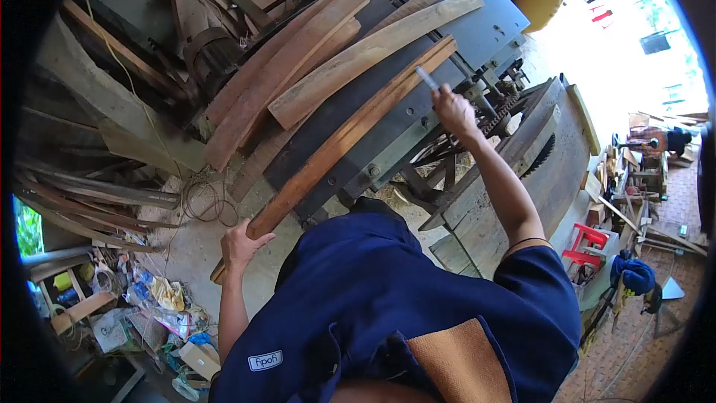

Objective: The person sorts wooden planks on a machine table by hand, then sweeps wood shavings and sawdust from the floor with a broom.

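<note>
A cluttered workshop surrounds the person, with a pale floor (pixel 192 242) below and reddish brick paving (pixel 634 362) at the right edge; the broad machine table (pixel 477 0) fills the upper middle, its dark metal smooth and bluish where light falls; beside it, to the right, stands a worn wooden saw table (pixel 514 194), grey and rough, with a toothed round blade (pixel 543 155) showing through its top. Curved boards (pixel 298 67) lie overlapped on the machine table, reddish brown and rough-sawn; a paler curved board (pixel 377 56) lies at their right. Along the near side of the machine table runs a long wooden strip (pixel 335 145), orange-brown, narrow and streaked with darker grain; it slants from upper right to lower left, its lower end reaching past the table edge towards the person. A yellow container (pixel 540 0) stands beyond the table; a red plastic stool (pixel 585 245) sits at the right.

The left arm is lowered, and the left hand (pixel 240 248) grips the strip near its lower end, thumb along the top; the right arm reaches forward, elbow bent, and the right hand (pixel 453 113) pinches a slim, pale tool (pixel 426 78), its tip at the strip's upper part; whether it touches is unclear.
</note>
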Tool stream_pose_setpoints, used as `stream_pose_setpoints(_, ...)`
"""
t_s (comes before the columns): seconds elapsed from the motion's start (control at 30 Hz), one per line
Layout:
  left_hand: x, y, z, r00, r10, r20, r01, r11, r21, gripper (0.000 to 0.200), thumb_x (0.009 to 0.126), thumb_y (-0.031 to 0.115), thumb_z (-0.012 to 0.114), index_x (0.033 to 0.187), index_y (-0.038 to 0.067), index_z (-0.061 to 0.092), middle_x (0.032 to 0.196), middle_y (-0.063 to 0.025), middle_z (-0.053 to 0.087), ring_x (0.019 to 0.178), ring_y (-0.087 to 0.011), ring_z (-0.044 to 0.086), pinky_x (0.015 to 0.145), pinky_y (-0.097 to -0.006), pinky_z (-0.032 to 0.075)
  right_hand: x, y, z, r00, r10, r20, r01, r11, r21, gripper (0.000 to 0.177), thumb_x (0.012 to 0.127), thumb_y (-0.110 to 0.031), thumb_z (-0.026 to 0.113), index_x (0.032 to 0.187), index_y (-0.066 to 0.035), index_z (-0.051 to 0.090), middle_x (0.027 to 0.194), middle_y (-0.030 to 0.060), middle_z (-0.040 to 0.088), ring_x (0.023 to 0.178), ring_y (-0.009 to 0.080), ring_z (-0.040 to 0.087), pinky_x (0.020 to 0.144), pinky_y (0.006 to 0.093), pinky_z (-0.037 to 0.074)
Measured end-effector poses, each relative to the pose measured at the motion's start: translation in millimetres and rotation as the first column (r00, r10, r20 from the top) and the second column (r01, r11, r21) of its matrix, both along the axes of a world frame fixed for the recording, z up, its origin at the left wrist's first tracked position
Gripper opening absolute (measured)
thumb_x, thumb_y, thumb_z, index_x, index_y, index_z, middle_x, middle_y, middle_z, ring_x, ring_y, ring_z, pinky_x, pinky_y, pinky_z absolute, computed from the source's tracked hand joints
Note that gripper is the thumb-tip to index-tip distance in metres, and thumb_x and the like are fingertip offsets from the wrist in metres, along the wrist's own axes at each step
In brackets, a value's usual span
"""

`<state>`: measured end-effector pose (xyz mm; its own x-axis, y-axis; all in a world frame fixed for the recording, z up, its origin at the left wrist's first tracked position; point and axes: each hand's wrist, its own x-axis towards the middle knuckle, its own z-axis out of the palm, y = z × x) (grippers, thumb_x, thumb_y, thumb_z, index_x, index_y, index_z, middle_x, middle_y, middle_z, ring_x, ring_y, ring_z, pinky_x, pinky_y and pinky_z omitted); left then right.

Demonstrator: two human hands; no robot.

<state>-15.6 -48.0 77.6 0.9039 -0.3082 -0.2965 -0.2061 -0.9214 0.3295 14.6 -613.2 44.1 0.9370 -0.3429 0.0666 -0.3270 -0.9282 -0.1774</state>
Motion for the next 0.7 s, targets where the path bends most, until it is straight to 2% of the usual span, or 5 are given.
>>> stream_pose_setpoints(0.1, 0.3, 4.2, -6.5, 0.999, -0.007, 0.042, 0.009, 0.998, -0.067, 0.079, 0.063, 0.058, 0.084, 0.106, -0.006, 0.068, 0.087, -0.0239, 0.07, 0.084, -0.0383, 0.07, 0.073, -0.0436, 0.055, 1.9, 10.4, 11.8, 1.0, -0.016, -0.011, 0.016, 1.0, -0.009, 0.031, 0.101, -0.038, 0.044, 0.1, -0.008, 0.049, 0.065, 0.0209, 0.064, 0.061, 0.0398, 0.067, 0.05, 0.0495, 0.054)
stream_pose_setpoints(0.17, -0.8, 6.3, -8.6, 0.999, 0.004, 0.033, -0.001, 0.997, -0.075, 0.08, 0.063, 0.059, 0.084, 0.107, -0.006, 0.068, 0.088, -0.0239, 0.07, 0.084, -0.0384, 0.07, 0.074, -0.0436, 0.055, -15.5, 46.7, 25.9, 0.95, 0.3, -0.088, -0.301, 0.954, 0.006, 0.027, 0.1, -0.037, 0.046, 0.097, -0.011, 0.049, 0.059, 0.0177, 0.063, 0.056, 0.0383, 0.066, 0.048, 0.0499, 0.054)
stream_pose_setpoints(0.37, -2.6, 0.7, -2.1, 0.999, 0.001, 0.04, 0.002, 0.997, -0.078, 0.072, 0.063, 0.059, 0.083, 0.096, -0.003, 0.067, 0.084, -0.0235, 0.068, 0.083, -0.0403, 0.068, 0.071, -0.0453, 0.054, 8.0, -23.2, -17.8, 0.992, -0.114, 0.053, 0.115, 0.993, -0.009, 0.035, 0.1, -0.041, 0.044, 0.095, -0.007, 0.05, 0.067, 0.022, 0.066, 0.06, 0.0425, 0.066, 0.052, 0.0521, 0.054)
stream_pose_setpoints(0.57, -3.7, -1.0, -2.6, 0.995, -0.014, 0.103, 0.022, 0.997, -0.074, 0.064, 0.064, 0.056, 0.084, 0.082, 0.0, 0.061, 0.076, -0.0224, 0.065, 0.076, -0.0429, 0.065, 0.065, -0.0477, 0.05, -13.8, 37.7, 25.4, 0.954, 0.287, -0.086, -0.29, 0.957, -0.026, 0.03, 0.097, -0.04, 0.049, 0.094, -0.01, 0.046, 0.059, 0.0174, 0.063, 0.053, 0.0391, 0.065, 0.045, 0.0498, 0.052)
stream_pose_setpoints(0.7, -4.2, -4.5, -0.6, 0.998, 0.011, 0.068, -0.004, 0.995, -0.103, 0.062, 0.063, 0.053, 0.085, 0.082, -0.001, 0.06, 0.075, -0.0222, 0.064, 0.074, -0.0434, 0.064, 0.065, -0.0472, 0.05, 11.1, -49.9, 3.1, 0.998, 0.016, 0.063, -0.006, 0.988, -0.156, 0.03, 0.098, -0.038, 0.048, 0.094, -0.008, 0.047, 0.06, 0.0163, 0.065, 0.052, 0.0375, 0.065, 0.044, 0.0495, 0.052)
